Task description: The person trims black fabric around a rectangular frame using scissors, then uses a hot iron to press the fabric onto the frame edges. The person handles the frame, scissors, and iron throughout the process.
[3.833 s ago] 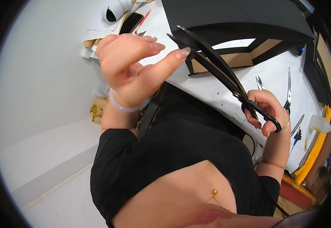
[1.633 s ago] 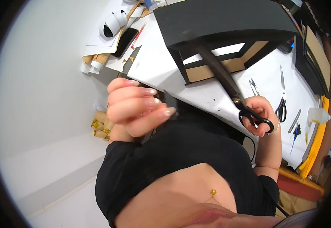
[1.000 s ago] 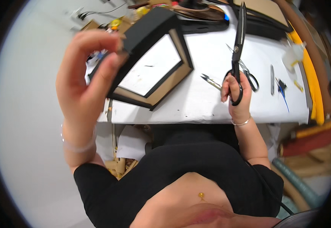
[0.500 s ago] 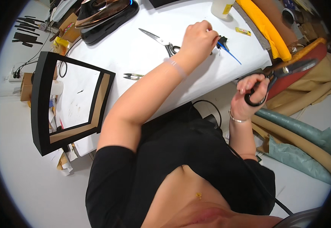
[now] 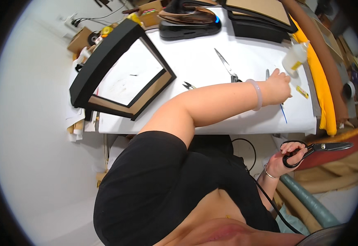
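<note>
My right hand [image 5: 281,163] is closed around the black handles of large shears [image 5: 322,146], held off the table's front edge at the right with the dark blades pointing right. Stretched across the worktable, my left arm brings my left hand [image 5: 272,88] over the right part of the white surface. Its fingers look apart and nothing shows in them; their undersides are hidden. Just beyond the fingers is a translucent bottle [image 5: 292,63]. A yellow packet [image 5: 302,92] lies right of the hand, and a thin blue stick [image 5: 283,114] pokes out below it.
Silver-bladed scissors [image 5: 225,62] and small snips [image 5: 188,85] lie on the white table [image 5: 187,55]. A black frame-shaped piece [image 5: 105,69] stands at the left. Behind are an iron [image 5: 190,25] on its base and a black box [image 5: 257,30]. Yellow material [image 5: 320,86] runs along the right edge.
The view has shifted, so the table sits lower and farther right. My left hand has turned from the dark scraps toward the bottle, its fingers less bunched. My right hand still holds the shears.
</note>
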`<state>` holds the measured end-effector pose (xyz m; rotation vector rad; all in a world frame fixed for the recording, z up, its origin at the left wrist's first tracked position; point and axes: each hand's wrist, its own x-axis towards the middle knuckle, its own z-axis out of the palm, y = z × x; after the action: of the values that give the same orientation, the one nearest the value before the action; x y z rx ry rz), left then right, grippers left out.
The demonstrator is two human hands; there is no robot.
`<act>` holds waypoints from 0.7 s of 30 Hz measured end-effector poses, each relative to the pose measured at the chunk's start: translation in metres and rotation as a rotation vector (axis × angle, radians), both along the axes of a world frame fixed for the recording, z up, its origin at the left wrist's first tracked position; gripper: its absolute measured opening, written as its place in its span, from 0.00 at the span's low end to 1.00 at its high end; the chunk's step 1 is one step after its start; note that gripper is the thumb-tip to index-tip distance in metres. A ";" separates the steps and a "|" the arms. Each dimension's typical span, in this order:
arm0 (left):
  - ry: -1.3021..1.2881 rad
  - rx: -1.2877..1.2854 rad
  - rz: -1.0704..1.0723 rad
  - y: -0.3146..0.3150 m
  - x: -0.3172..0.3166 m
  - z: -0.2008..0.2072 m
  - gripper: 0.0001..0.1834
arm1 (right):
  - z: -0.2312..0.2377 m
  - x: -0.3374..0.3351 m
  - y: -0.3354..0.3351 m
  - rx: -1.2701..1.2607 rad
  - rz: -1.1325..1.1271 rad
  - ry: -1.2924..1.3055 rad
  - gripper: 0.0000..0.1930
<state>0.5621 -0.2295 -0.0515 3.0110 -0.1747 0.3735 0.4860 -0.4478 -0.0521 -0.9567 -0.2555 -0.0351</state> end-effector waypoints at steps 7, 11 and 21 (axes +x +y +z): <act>-0.512 0.025 0.230 0.081 -0.154 0.190 0.14 | -0.018 -0.014 0.033 -0.092 0.122 -0.014 0.14; 0.109 -0.201 0.846 0.153 -0.267 0.287 0.31 | -0.009 -0.025 0.063 -0.126 0.297 0.016 0.10; 0.055 -0.441 0.952 0.218 -0.356 0.227 0.45 | 0.023 -0.075 0.172 -0.233 0.794 0.011 0.09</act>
<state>0.2058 -0.0113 0.1760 2.4465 1.1950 0.3236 0.4111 -0.2763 -0.0287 -1.0289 -0.6234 0.7404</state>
